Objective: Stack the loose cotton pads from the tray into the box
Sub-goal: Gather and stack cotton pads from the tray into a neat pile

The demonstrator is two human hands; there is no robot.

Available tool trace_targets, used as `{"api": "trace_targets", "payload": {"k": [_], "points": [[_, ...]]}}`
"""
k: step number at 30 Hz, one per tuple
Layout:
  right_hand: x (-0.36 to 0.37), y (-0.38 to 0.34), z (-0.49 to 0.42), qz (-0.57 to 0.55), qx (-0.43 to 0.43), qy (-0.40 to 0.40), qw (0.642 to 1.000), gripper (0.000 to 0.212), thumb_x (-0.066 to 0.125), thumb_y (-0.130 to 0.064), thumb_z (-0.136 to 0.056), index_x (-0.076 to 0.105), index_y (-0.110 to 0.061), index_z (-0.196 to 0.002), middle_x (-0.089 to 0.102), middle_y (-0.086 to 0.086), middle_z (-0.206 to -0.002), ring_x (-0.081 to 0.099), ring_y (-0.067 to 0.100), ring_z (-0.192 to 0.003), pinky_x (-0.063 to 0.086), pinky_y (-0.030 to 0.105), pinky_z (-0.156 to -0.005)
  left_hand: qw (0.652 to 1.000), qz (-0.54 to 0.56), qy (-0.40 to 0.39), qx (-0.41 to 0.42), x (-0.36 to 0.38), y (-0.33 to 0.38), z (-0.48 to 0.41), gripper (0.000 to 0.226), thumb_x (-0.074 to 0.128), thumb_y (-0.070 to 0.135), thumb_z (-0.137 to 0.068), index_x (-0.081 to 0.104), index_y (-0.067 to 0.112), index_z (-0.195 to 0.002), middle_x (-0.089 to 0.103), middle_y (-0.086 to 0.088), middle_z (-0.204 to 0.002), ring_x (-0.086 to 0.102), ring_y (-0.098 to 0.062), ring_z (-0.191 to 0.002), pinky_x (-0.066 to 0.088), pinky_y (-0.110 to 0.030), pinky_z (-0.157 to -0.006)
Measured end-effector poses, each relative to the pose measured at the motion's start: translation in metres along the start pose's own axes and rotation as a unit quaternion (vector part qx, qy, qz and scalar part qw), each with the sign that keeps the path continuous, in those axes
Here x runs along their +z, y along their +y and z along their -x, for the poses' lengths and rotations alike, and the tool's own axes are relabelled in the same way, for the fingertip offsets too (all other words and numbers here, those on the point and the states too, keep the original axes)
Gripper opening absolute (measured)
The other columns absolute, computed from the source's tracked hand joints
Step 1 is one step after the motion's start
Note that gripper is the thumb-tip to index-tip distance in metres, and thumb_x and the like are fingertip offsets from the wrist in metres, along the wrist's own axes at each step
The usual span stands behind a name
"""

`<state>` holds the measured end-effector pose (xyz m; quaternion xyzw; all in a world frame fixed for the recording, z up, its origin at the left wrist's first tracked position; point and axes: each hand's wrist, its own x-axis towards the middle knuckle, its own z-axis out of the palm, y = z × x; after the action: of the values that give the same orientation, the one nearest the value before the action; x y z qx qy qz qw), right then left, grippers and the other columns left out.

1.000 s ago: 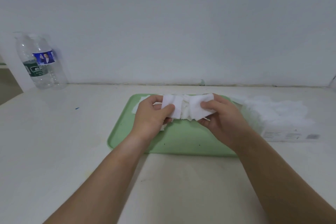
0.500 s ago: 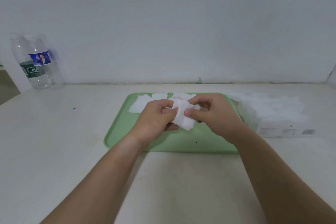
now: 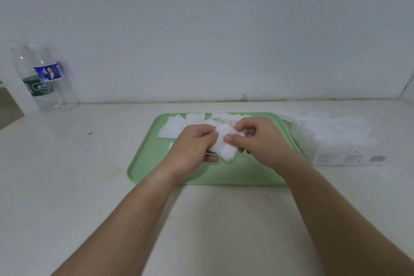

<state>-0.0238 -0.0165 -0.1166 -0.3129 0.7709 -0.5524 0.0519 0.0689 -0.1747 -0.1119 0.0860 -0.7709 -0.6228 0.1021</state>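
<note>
Squeezed from a spread row a second ago, the cotton pads now form one compact stack (image 3: 224, 144) above the tray's (image 3: 146, 163) middle. The left hand (image 3: 192, 149) and right hand (image 3: 263, 144) both pinch it. Loose pads (image 3: 172, 128), too overlapped to count, lie along the tray's far edge. One heaped box (image 3: 336, 157) sits just right of the tray, and two bottles (image 3: 48, 79) stand well to its left.

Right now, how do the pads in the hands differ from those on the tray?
The held pads are bunched and raised, pinched by the left hand and right hand; the tray pads lie flat, scattered along the far edge of the green tray, untouched. Both are white and squarish.
</note>
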Motion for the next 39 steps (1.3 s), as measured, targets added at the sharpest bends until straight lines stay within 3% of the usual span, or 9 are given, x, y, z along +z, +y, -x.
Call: {"api": "trace_targets", "payload": {"k": [13,17,20,22,27,29,32,36,39], "points": [[0.0,0.004,-0.001,0.04,-0.008,0.014,0.999,0.023,0.088,-0.025,-0.072,0.066,-0.025,-0.067,0.055,-0.018,-0.055,0.048,0.005,-0.054,0.041,0.025,-0.061,0.999,-0.037,-0.002,-0.002,0.0,0.001,0.001,0.027,0.048,0.011,-0.104,0.066,-0.009,-0.101,0.059,-0.012,-0.088,0.058,-0.021,-0.083,0.062,-0.029,-0.069],[0.0,0.002,0.0,0.064,-0.007,0.039,0.997,0.029,0.088,-0.034,-0.071,0.064,-0.019,-0.065,0.046,-0.014,-0.052,0.039,0.003,-0.048,0.033,0.018,-0.051,1.0,-0.01,-0.027,0.01,0.001,0.008,0.006,0.038,0.053,0.026,-0.105,0.074,0.021,-0.072,0.064,0.009,-0.068,0.064,-0.009,-0.073,0.061,-0.036,-0.077],[-0.001,-0.002,0.003,0.069,0.004,0.069,0.995,0.039,0.084,-0.044,-0.072,0.057,-0.018,-0.06,0.041,-0.015,-0.046,0.035,0.006,-0.045,0.029,0.02,-0.048,0.998,-0.023,-0.016,0.05,0.002,0.007,0.007,0.006,0.068,0.018,-0.097,0.073,0.015,-0.095,0.073,-0.001,-0.074,0.07,-0.009,-0.077,0.061,-0.03,-0.075],[-0.004,-0.005,0.004,0.057,0.02,0.101,0.993,0.046,0.072,-0.053,-0.082,0.056,-0.017,-0.059,0.046,-0.014,-0.046,0.039,0.009,-0.046,0.033,0.024,-0.05,0.998,-0.011,0.015,0.057,0.0,0.003,0.004,0.009,0.068,0.008,-0.095,0.071,0.01,-0.103,0.077,-0.005,-0.084,0.072,-0.01,-0.08,0.06,-0.025,-0.07],[-0.024,0.001,-0.005,0.034,0.11,0.189,0.975,0.028,0.049,-0.028,-0.098,0.067,-0.018,-0.08,0.069,-0.003,-0.075,0.059,0.016,-0.064,0.044,0.028,-0.062,0.996,0.029,0.082,0.017,-0.002,0.011,-0.006,0.014,0.066,0.007,-0.095,0.072,0.013,-0.106,0.079,-0.005,-0.092,0.071,-0.018,-0.079,0.057,-0.028,-0.069],[-0.031,0.003,-0.011,0.082,0.119,0.164,0.976,0.017,0.05,-0.016,-0.093,0.066,-0.021,-0.091,0.067,-0.004,-0.085,0.061,0.016,-0.068,0.044,0.026,-0.06,0.995,0.03,0.1,0.006,-0.002,0.02,-0.012,0.014,0.065,0.006,-0.094,0.072,0.017,-0.099,0.078,-0.002,-0.086,0.07,-0.018,-0.072,0.057,-0.031,-0.07],[-0.034,0.004,-0.018,0.177,0.113,0.099,0.973,0.025,0.047,-0.006,-0.088,0.062,-0.023,-0.097,0.06,-0.006,-0.087,0.057,0.013,-0.071,0.042,0.024,-0.058,0.993,0.04,0.11,0.003,0.0,0.035,-0.02,0.016,0.064,0.008,-0.094,0.07,0.022,-0.097,0.075,0.003,-0.087,0.07,-0.013,-0.072,0.06,-0.029,-0.072],[-0.034,0.01,-0.032,0.289,0.078,0.062,0.952,0.022,0.059,-0.012,-0.087,0.06,-0.023,-0.106,0.054,0.001,-0.107,0.056,0.018,-0.087,0.046,0.032,-0.078,0.99,0.061,0.128,-0.017,0.006,0.038,-0.032,0.019,0.063,0.008,-0.093,0.071,0.013,-0.11,0.071,-0.003,-0.096,0.067,-0.019,-0.078,0.057,-0.026,-0.066],[-0.028,0.009,-0.043,0.299,0.053,0.049,0.952,0.02,0.063,-0.023,-0.09,0.064,-0.024,-0.11,0.054,0.0,-0.114,0.058,0.02,-0.099,0.048,0.035,-0.087,0.981,0.094,0.165,-0.039,0.007,0.031,-0.038,0.011,0.061,0.005,-0.093,0.069,0.014,-0.094,0.067,-0.009,-0.097,0.063,-0.022,-0.08,0.056,-0.028,-0.069]]}}
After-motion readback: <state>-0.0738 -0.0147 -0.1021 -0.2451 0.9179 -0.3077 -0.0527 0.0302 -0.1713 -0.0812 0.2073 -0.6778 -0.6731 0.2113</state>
